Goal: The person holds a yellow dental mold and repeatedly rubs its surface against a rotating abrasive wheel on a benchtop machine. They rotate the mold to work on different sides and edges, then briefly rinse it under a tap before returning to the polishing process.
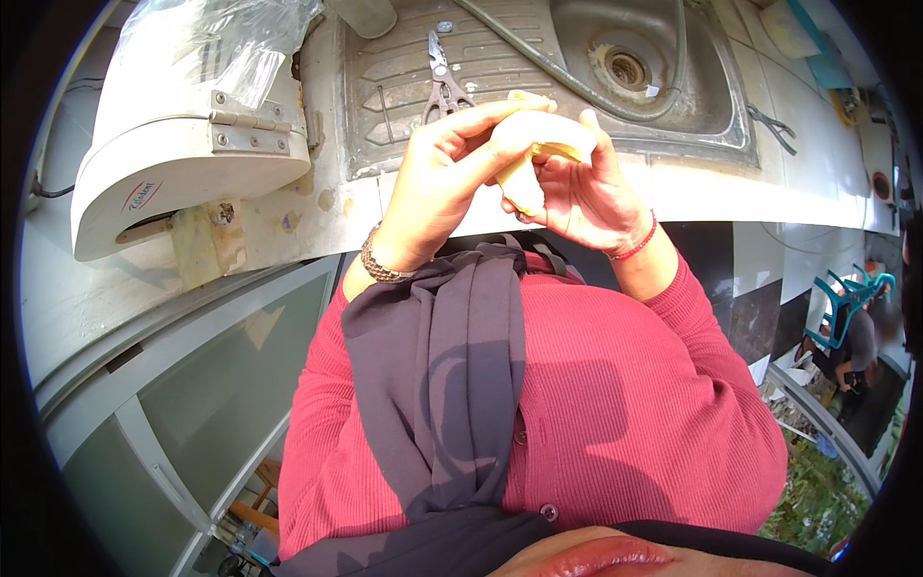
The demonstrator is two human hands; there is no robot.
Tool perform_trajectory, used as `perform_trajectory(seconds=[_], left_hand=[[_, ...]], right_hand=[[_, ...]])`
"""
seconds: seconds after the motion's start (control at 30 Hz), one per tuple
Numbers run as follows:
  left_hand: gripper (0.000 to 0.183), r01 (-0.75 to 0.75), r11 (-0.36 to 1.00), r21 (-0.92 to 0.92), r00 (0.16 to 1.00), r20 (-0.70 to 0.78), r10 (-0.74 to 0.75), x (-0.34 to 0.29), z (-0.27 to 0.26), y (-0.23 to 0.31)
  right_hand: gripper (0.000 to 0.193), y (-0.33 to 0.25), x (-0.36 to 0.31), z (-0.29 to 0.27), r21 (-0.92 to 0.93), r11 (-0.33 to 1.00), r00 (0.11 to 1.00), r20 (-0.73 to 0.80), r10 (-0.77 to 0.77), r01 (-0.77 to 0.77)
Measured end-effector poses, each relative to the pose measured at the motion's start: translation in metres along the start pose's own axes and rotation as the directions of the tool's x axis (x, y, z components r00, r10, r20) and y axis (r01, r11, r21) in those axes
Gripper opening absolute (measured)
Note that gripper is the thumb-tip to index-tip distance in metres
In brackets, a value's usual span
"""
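What looks like a partly peeled banana (522, 185) is held in front of my chest, over the near edge of the sink counter. Its upper part is pale and washed out by sunlight, and a yellow flap of peel hangs down. My left hand (444, 165), with a bracelet at the wrist, grips it from the left, thumb and fingers closed round it. From the right, my right hand (594, 197), with a red cord at its wrist, cups it with the thumb up against it. Some of the right fingers are hidden behind the peel.
Kitchen shears (445, 85) lie on the ribbed drainboard (399, 58). A grey hose (524, 53) runs into the metal sink (716, 96). To the left stands a white appliance (183, 163) under clear plastic. At far right, a person (859, 351) is near a teal chair (835, 308).
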State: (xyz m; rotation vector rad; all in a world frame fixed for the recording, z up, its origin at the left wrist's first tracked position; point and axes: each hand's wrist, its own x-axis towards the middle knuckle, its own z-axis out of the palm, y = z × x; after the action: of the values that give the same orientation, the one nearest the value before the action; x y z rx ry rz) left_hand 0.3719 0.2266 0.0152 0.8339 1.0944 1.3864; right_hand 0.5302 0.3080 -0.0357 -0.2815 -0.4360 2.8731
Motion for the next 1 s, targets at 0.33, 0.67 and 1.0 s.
perform_trajectory(seconds=[0.33, 0.67, 1.0], left_hand=[[0.041, -0.028, 0.998, -0.058, 0.996, -0.081, 0.023, -0.014, -0.018, 0.000], [0.029, -0.347, 0.924, 0.162, 0.885, -0.270, 0.380, -0.086, -0.075, 0.032], [0.056, -0.400, 0.752, 0.524, 0.709, -0.344, 0.616, -0.193, -0.183, 0.080]], right_hand=[[0.083, 0.006, 0.015, 0.013, -0.007, 0.999, 0.998, -0.047, 0.045, -0.045], [0.084, 0.046, 0.085, 0.055, -0.077, 0.981, 0.892, 0.408, 0.194, -0.178], [0.073, 0.158, 0.189, 0.150, -0.737, -0.108, 0.638, 0.641, -0.427, 0.668]])
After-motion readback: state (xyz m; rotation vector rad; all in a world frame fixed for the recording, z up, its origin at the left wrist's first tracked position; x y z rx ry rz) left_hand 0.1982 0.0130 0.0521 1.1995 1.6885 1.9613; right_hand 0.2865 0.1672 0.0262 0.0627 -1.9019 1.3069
